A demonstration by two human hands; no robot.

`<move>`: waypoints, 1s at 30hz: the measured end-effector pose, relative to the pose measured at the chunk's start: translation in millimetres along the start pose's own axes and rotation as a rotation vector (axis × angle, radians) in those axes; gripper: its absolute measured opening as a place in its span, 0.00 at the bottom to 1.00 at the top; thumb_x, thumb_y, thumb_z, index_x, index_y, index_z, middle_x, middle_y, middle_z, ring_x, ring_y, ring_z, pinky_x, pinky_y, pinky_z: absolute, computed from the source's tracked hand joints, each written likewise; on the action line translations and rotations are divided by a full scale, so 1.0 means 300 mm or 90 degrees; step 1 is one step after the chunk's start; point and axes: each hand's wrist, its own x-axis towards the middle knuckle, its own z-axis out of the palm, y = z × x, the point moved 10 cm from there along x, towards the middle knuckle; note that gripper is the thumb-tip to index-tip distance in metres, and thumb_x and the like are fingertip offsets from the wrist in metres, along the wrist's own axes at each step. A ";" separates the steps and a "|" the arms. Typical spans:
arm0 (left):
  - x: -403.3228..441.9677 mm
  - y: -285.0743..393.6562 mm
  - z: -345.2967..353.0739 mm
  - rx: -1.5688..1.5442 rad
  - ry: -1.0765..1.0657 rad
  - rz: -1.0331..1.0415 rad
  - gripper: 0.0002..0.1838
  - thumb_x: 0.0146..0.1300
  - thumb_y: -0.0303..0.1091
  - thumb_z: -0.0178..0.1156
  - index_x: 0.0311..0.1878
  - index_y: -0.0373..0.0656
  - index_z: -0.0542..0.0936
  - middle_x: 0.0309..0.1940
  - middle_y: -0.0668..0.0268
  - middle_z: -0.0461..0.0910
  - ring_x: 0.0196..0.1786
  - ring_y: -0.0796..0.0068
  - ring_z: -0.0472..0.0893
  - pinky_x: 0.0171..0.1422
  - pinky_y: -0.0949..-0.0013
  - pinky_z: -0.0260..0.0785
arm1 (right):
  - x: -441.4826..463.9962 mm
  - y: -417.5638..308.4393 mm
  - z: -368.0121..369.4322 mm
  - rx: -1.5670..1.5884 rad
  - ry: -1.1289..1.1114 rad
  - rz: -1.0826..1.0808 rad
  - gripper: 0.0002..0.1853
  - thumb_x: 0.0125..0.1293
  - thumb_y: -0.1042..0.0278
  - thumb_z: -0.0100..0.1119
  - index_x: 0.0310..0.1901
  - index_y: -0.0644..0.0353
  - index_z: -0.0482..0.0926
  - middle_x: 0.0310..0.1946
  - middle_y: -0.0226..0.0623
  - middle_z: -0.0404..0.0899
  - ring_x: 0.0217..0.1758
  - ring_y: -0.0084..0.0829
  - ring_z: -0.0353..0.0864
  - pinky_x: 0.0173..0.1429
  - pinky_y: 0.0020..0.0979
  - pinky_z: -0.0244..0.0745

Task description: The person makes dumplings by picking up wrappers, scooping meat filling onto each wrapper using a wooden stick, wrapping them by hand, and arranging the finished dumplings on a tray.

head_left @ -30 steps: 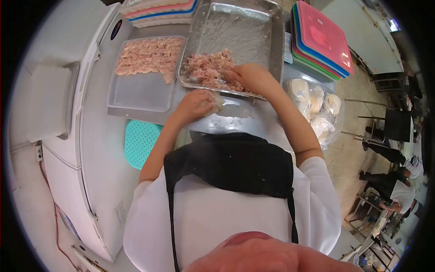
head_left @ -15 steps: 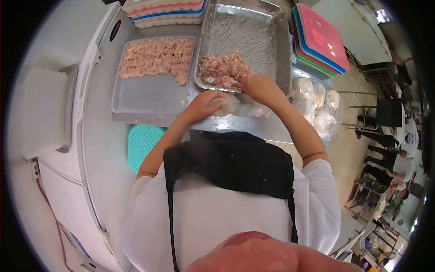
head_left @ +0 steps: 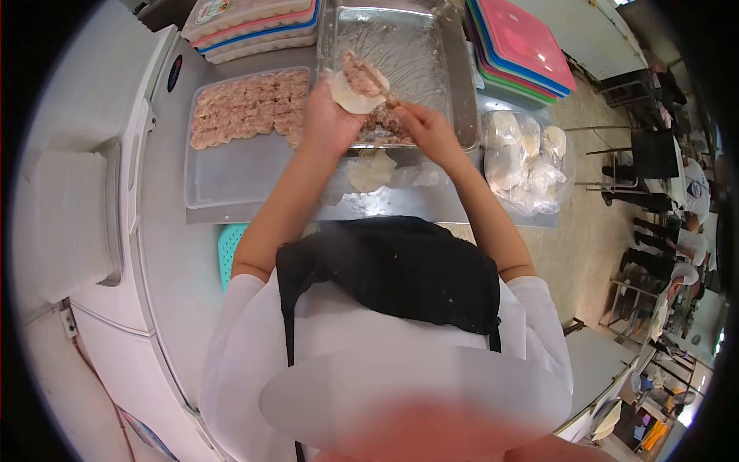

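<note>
A round, pale wrapper lies on my left hand, whose fingers are partly hidden beneath it. Pink minced filling sits on the wrapper. My right hand is closed around a thin spreading tool, its far end at the filling. Both hands are over the near part of a metal tray, where more mince lies. More pale wrappers rest on the metal table in front of the tray. To the left, a plastic tray holds rows of filled pieces.
Stacked filled trays stand at the back left, coloured lids at the back right. Bagged pale rounds sit at the table's right. A turquoise perforated item is below the left edge. Several people are far right.
My left hand has risen from the wrappers on the table and now carries one over the metal tray. My right hand has brought the tool and filling to that wrapper.
</note>
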 end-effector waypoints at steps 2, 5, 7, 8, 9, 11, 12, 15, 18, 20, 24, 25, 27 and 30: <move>0.034 -0.005 -0.073 -0.059 -0.006 -0.040 0.32 0.72 0.55 0.39 0.61 0.33 0.65 0.57 0.50 0.71 0.61 0.50 0.70 0.70 0.46 0.57 | -0.021 -0.038 -0.009 -0.133 0.023 -0.155 0.13 0.67 0.60 0.56 0.47 0.55 0.81 0.30 0.44 0.78 0.37 0.45 0.80 0.38 0.44 0.73; 0.042 -0.011 -0.186 -0.058 0.116 0.006 0.39 0.68 0.64 0.39 0.60 0.31 0.65 0.55 0.49 0.70 0.60 0.49 0.69 0.72 0.44 0.53 | -0.054 -0.055 -0.054 -0.525 -0.112 -0.065 0.15 0.68 0.58 0.55 0.48 0.58 0.80 0.32 0.45 0.81 0.36 0.44 0.81 0.39 0.42 0.74; 0.011 -0.013 -0.194 -0.047 0.179 0.041 0.40 0.67 0.65 0.40 0.60 0.31 0.66 0.54 0.49 0.70 0.61 0.50 0.68 0.71 0.44 0.54 | -0.070 -0.123 -0.073 -0.486 -0.049 -0.134 0.14 0.67 0.58 0.54 0.49 0.56 0.79 0.33 0.45 0.80 0.37 0.47 0.80 0.39 0.44 0.74; 0.003 -0.024 -0.171 -0.035 0.165 0.036 0.41 0.66 0.66 0.41 0.60 0.31 0.66 0.53 0.49 0.70 0.61 0.50 0.68 0.71 0.44 0.54 | -0.077 -0.147 -0.086 -0.466 -0.018 -0.169 0.14 0.67 0.58 0.54 0.49 0.55 0.78 0.33 0.45 0.80 0.38 0.49 0.80 0.39 0.45 0.75; -0.015 -0.027 -0.124 -0.023 0.152 0.032 0.42 0.66 0.67 0.42 0.60 0.31 0.66 0.53 0.49 0.70 0.61 0.50 0.68 0.71 0.43 0.54 | -0.069 -0.113 -0.076 -0.495 -0.068 -0.146 0.14 0.67 0.58 0.54 0.50 0.54 0.78 0.33 0.44 0.80 0.38 0.49 0.80 0.39 0.44 0.74; -0.043 -0.042 -0.093 0.006 0.149 0.023 0.43 0.64 0.68 0.44 0.60 0.31 0.66 0.52 0.50 0.70 0.59 0.51 0.68 0.70 0.43 0.55 | -0.049 -0.039 -0.059 -0.548 -0.172 -0.103 0.15 0.67 0.58 0.53 0.51 0.53 0.77 0.32 0.44 0.79 0.36 0.48 0.80 0.38 0.44 0.74; -0.049 -0.043 -0.092 0.020 0.158 0.022 0.43 0.63 0.69 0.44 0.60 0.32 0.67 0.51 0.51 0.70 0.58 0.52 0.69 0.69 0.43 0.56 | -0.048 -0.085 -0.083 -0.587 -0.161 -0.132 0.14 0.67 0.58 0.52 0.51 0.54 0.76 0.31 0.43 0.79 0.35 0.48 0.81 0.36 0.44 0.75; -0.044 -0.025 -0.069 0.078 0.148 0.073 0.42 0.63 0.67 0.47 0.61 0.34 0.67 0.52 0.53 0.70 0.57 0.55 0.70 0.66 0.43 0.59 | -0.068 -0.202 -0.125 -0.611 -0.129 -0.211 0.14 0.68 0.59 0.52 0.50 0.55 0.76 0.32 0.43 0.79 0.34 0.48 0.81 0.35 0.45 0.75; -0.049 -0.021 -0.035 0.072 0.165 0.125 0.39 0.63 0.64 0.49 0.62 0.36 0.67 0.53 0.54 0.71 0.58 0.57 0.71 0.64 0.45 0.61 | -0.064 -0.157 -0.092 -0.503 -0.118 -0.276 0.14 0.67 0.60 0.53 0.51 0.54 0.77 0.31 0.43 0.79 0.33 0.45 0.81 0.34 0.42 0.74; -0.044 -0.025 -0.035 0.030 0.134 0.132 0.36 0.64 0.59 0.51 0.63 0.36 0.65 0.53 0.55 0.73 0.57 0.58 0.72 0.62 0.48 0.64 | -0.042 -0.139 -0.127 -0.480 -0.128 -0.315 0.15 0.69 0.59 0.52 0.52 0.55 0.78 0.27 0.41 0.78 0.29 0.40 0.80 0.31 0.38 0.73; -0.091 -0.031 0.043 0.249 -0.020 0.128 0.34 0.63 0.43 0.60 0.68 0.39 0.61 0.52 0.58 0.75 0.53 0.63 0.76 0.58 0.57 0.70 | 0.002 -0.085 -0.258 -0.129 -0.169 -0.136 0.16 0.71 0.58 0.51 0.52 0.58 0.80 0.19 0.36 0.70 0.24 0.27 0.72 0.30 0.31 0.68; -0.111 -0.041 0.094 0.380 -0.050 0.138 0.36 0.61 0.38 0.63 0.69 0.40 0.60 0.52 0.59 0.76 0.51 0.65 0.78 0.56 0.60 0.71 | 0.003 -0.066 -0.258 -0.105 -0.203 -0.108 0.17 0.72 0.58 0.50 0.52 0.60 0.80 0.18 0.35 0.69 0.23 0.25 0.70 0.30 0.30 0.67; -0.132 -0.014 0.170 0.708 -0.091 0.258 0.38 0.55 0.32 0.67 0.69 0.42 0.62 0.54 0.60 0.75 0.50 0.66 0.79 0.54 0.65 0.73 | -0.009 -0.049 -0.254 -0.090 -0.282 -0.054 0.18 0.72 0.58 0.51 0.53 0.61 0.79 0.20 0.35 0.71 0.25 0.24 0.70 0.32 0.28 0.68; -0.126 -0.054 0.202 0.973 -0.145 0.274 0.37 0.49 0.31 0.73 0.64 0.43 0.69 0.54 0.59 0.76 0.50 0.66 0.79 0.55 0.68 0.72 | -0.035 -0.077 -0.260 -0.109 -0.352 -0.065 0.19 0.71 0.57 0.52 0.54 0.61 0.78 0.27 0.41 0.80 0.29 0.29 0.77 0.37 0.30 0.72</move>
